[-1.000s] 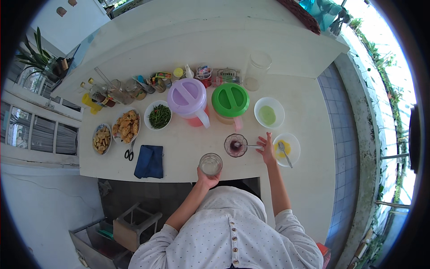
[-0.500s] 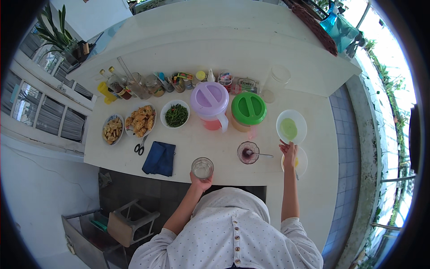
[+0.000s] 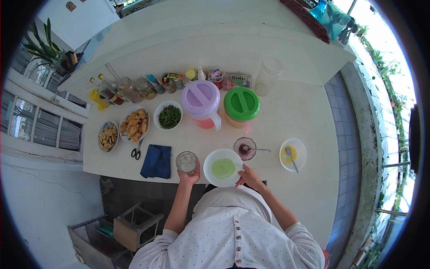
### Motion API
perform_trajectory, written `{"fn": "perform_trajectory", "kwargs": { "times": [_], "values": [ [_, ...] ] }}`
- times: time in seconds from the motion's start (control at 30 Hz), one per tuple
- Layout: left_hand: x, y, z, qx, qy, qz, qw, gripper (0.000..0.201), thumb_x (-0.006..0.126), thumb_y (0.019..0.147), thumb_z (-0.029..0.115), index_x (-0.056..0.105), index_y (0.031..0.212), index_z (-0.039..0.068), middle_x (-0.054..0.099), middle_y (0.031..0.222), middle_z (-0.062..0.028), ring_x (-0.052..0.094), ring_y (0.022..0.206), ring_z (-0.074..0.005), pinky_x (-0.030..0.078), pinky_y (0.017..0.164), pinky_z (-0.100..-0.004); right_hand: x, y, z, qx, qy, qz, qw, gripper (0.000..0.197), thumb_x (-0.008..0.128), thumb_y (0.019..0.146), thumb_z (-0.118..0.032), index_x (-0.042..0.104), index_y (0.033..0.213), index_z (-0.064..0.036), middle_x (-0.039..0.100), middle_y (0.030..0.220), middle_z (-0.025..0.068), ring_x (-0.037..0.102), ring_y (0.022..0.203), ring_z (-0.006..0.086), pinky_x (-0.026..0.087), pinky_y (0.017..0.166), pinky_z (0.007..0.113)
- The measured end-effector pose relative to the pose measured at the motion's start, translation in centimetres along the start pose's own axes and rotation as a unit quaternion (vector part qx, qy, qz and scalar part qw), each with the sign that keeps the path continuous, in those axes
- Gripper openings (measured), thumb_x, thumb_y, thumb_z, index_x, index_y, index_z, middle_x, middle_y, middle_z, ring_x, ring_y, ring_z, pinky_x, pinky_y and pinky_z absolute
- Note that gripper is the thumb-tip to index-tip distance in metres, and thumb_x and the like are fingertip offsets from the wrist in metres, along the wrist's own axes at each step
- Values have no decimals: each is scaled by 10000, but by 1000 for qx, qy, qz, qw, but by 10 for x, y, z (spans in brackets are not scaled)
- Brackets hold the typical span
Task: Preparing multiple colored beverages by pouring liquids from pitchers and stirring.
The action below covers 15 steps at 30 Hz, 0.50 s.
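A clear drinking glass (image 3: 187,162) is in the grip of my left hand (image 3: 188,176), near the front edge of the table. My right hand (image 3: 249,176) has hold of the right rim of a white bowl (image 3: 208,167) with pale green liquid in it. The bowl is just right of the glass, and a small gap shows between them. Behind my right hand stands a small glass dish (image 3: 244,148) with dark red contents and a spoon. Farther right, a white bowl (image 3: 301,152) holds something yellow and a spoon.
A purple-lidded pitcher (image 3: 200,99) and a green-lidded pitcher (image 3: 242,105) stand mid-table. To the left are a folded blue cloth (image 3: 156,161), scissors (image 3: 136,151), a bowl of green vegetables (image 3: 169,116) and two dishes of fried food (image 3: 135,125). Bottles and jars line the back.
My right hand has brought the bowl of green liquid from the right side of the table to beside the glass. My left hand still holds the glass, a little farther left in view.
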<state>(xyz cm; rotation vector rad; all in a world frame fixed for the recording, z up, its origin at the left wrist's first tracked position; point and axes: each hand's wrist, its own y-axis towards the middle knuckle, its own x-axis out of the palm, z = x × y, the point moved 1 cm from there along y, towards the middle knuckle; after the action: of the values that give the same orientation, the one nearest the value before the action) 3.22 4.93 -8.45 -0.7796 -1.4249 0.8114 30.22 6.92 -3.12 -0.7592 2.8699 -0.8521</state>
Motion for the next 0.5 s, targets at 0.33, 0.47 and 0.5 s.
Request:
{"fn": "perform_trajectory", "kwargs": {
  "times": [0.33, 0.47, 0.5],
  "values": [
    [-20, 0, 22, 18, -54, -31, 998, 382, 531, 757, 411, 600, 937, 81, 625, 890, -95, 616, 820, -265, 534, 679, -343, 15, 55, 30, -35, -33, -37, 998, 448, 424, 849, -135, 303, 1264, -18, 604, 871, 143, 640, 624, 194, 486, 546, 273],
    [-8, 2, 19, 3, -52, -38, 998, 371, 516, 792, 340, 574, 989, 31, 608, 938, -133, 601, 871, -273, 526, 730, -354, 4, 45, 24, -11, -12, -43, 999, 433, 451, 866, -187, 346, 1251, -18, 607, 868, 116, 635, 644, 169, 467, 541, 253],
    [-2, 3, 18, -1, -57, -28, 998, 363, 517, 792, 328, 574, 991, 30, 606, 941, -137, 600, 874, -272, 524, 736, -353, -4, 39, 25, 18, 7, -41, 999, 362, 443, 880, -207, 419, 1195, -31, 603, 837, 84, 619, 639, 135, 447, 532, 230]
  ]
}}
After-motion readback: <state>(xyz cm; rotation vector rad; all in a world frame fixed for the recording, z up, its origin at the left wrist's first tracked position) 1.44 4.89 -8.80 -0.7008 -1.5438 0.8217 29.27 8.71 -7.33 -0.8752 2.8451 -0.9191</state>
